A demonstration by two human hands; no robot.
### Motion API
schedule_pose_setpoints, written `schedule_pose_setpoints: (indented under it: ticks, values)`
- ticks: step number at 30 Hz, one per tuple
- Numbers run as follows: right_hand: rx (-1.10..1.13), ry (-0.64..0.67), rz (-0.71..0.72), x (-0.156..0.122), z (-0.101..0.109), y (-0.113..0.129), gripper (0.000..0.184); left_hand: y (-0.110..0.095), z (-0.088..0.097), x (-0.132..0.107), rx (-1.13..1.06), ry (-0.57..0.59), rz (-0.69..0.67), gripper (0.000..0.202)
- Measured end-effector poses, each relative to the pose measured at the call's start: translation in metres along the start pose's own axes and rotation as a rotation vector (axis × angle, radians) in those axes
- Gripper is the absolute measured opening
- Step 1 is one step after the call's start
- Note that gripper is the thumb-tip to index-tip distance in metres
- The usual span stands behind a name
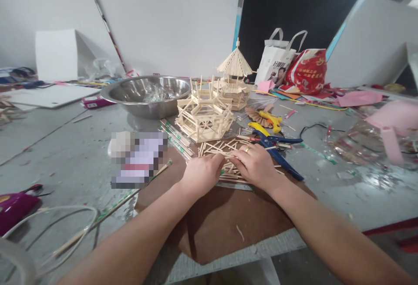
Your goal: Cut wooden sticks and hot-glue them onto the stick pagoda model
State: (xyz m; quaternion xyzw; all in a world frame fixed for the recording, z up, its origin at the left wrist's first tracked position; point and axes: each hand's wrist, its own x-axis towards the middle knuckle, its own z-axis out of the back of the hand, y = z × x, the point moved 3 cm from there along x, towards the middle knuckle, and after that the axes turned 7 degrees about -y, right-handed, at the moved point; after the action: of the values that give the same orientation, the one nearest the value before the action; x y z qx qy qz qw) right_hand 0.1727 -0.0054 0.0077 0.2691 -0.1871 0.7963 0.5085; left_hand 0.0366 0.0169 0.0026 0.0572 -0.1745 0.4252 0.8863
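Both my hands rest on a flat lattice of thin wooden sticks [219,147] lying on a brown board [225,224]. My left hand [201,172] is curled, its fingertips pinched on a stick at the lattice's near edge. Close beside it, my right hand [256,164], wearing a ring, presses its bent fingers on the same sticks. Just behind the lattice stands an open hexagonal stick frame [204,113], and behind that a small stick pavilion with a pointed roof [235,80].
A steel bowl [150,93] sits at the back left. Blue and yellow cutters [277,145] lie right of my hand. Packs of sticks [176,139], a long stick [107,213], a blurred packet [139,159], a white cable [58,228], bags [294,69] and pink paper [392,124] crowd the table.
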Motion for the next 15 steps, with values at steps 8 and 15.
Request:
schedule_pose_setpoints:
  ticks: [8, 15]
  values:
    - [-0.057, 0.006, -0.067, -0.004, -0.001, 0.003, 0.033, -0.006, 0.001, 0.0, 0.017, 0.086, -0.007, 0.024]
    - [0.018, -0.07, -0.175, -0.001, -0.002, -0.009, 0.03, 0.001, -0.003, 0.004, -0.39, 0.018, 0.26, 0.026]
